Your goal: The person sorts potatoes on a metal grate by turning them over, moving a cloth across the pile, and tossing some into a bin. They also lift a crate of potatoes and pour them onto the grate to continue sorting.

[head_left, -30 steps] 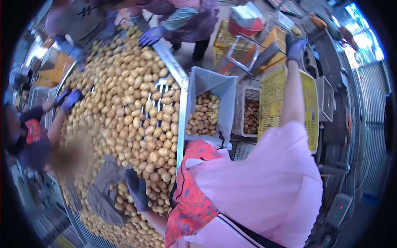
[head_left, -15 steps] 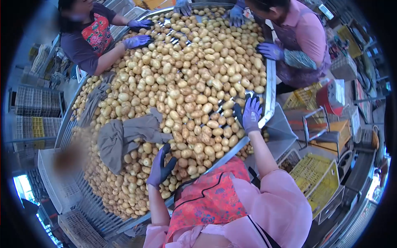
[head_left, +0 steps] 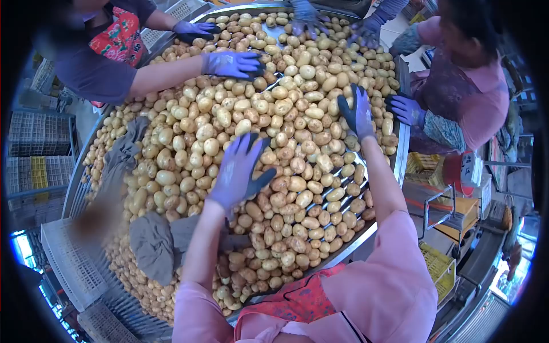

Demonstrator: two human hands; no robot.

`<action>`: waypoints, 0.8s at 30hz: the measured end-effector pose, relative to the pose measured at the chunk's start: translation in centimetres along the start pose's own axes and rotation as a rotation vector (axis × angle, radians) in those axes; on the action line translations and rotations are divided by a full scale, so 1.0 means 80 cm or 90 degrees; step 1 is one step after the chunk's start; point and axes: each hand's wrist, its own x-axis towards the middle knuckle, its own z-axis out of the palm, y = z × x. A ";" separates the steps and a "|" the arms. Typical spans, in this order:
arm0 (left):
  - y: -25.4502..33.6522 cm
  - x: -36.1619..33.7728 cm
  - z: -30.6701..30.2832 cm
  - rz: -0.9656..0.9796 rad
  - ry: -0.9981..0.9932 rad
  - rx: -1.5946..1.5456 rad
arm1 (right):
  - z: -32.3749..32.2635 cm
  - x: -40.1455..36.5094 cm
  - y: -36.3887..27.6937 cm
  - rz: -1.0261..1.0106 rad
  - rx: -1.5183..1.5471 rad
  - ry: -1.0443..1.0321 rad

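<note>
A wide heap of potatoes (head_left: 286,154) covers the metal-rimmed sorting table. My left hand (head_left: 237,171), in a purple and black glove, rests on the middle of the heap with its fingers spread. Farther out on the right, my right hand (head_left: 358,111), gloved the same way, lies on potatoes with fingers stretched and thumb apart. Neither hand is closed round a potato. A grey cloth (head_left: 151,243) lies on the heap left of my left forearm.
Co-workers' gloved hands touch the heap at the upper left (head_left: 231,64), the far edge (head_left: 306,18) and the right rim (head_left: 406,110). A white crate (head_left: 71,260) stands at the left, a yellow crate (head_left: 437,268) at the lower right.
Both my hands have moved forward over the heap, away from its near edge. One co-worker's hand at the upper left has reached farther in. The view has shifted somewhat.
</note>
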 end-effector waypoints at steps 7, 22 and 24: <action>-0.078 0.192 0.012 -0.078 -0.115 0.090 | 0.054 0.115 -0.067 -0.075 0.511 -0.251; -0.003 0.024 0.030 -0.083 -0.170 -0.086 | -0.028 -0.178 -0.156 -0.299 0.379 -0.245; 0.032 -0.021 0.037 -0.055 -0.131 -0.062 | -0.056 -0.218 -0.143 -0.332 0.287 -0.236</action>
